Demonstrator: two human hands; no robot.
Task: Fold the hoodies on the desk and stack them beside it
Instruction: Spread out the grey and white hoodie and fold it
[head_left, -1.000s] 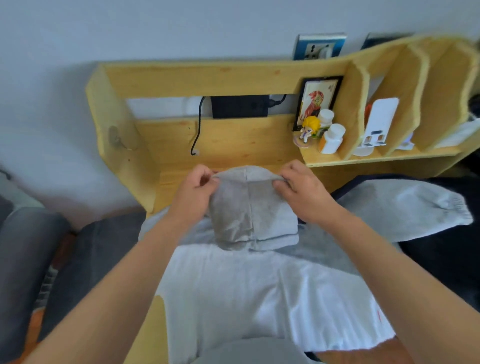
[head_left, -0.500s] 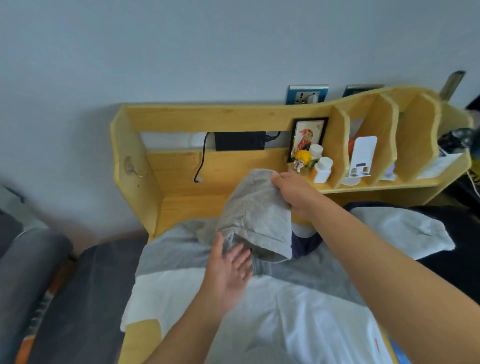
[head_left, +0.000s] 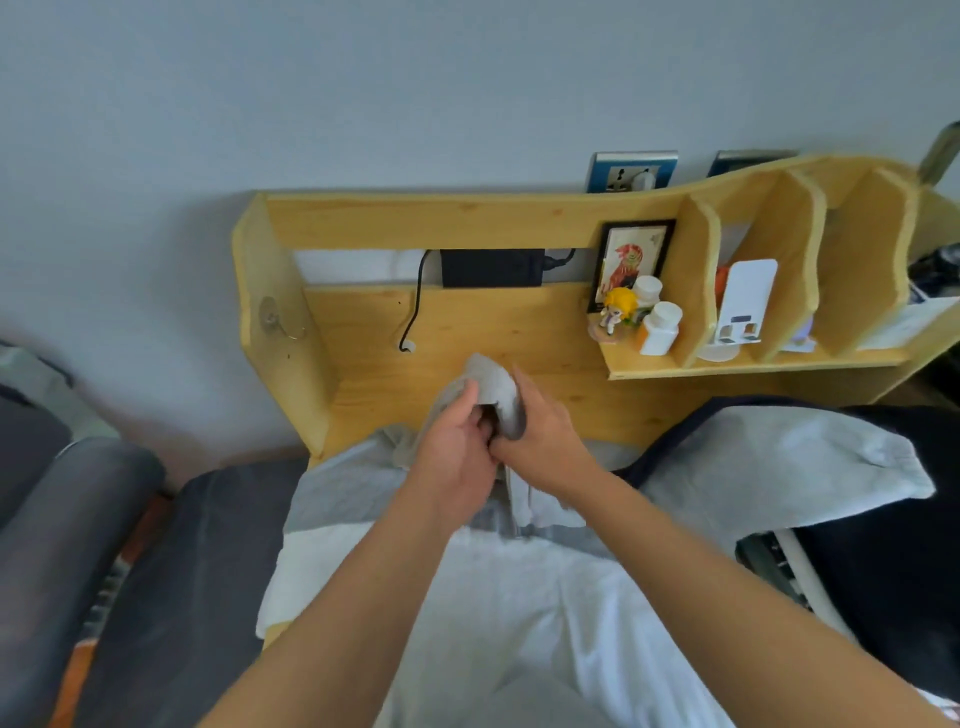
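With my left hand (head_left: 457, 457) and right hand (head_left: 540, 441) both gripping the grey hood (head_left: 491, 384) raised above the hoodie (head_left: 519, 597) spread on the counter (head_left: 571, 410), I judged a loose pinch might let it flop back unfolded.

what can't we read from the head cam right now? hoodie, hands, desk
- Head view: the grey hood is bunched between the left hand and right hand; their fingertips and the hood opening are hidden by hands and cloth.
- Hoodie body: hem cut off by the bottom edge, forearms cover part.
- Desk: surface mostly under clothing.
- Dark garment: cut off by the right edge.
- Shelf bottles: labels too small.
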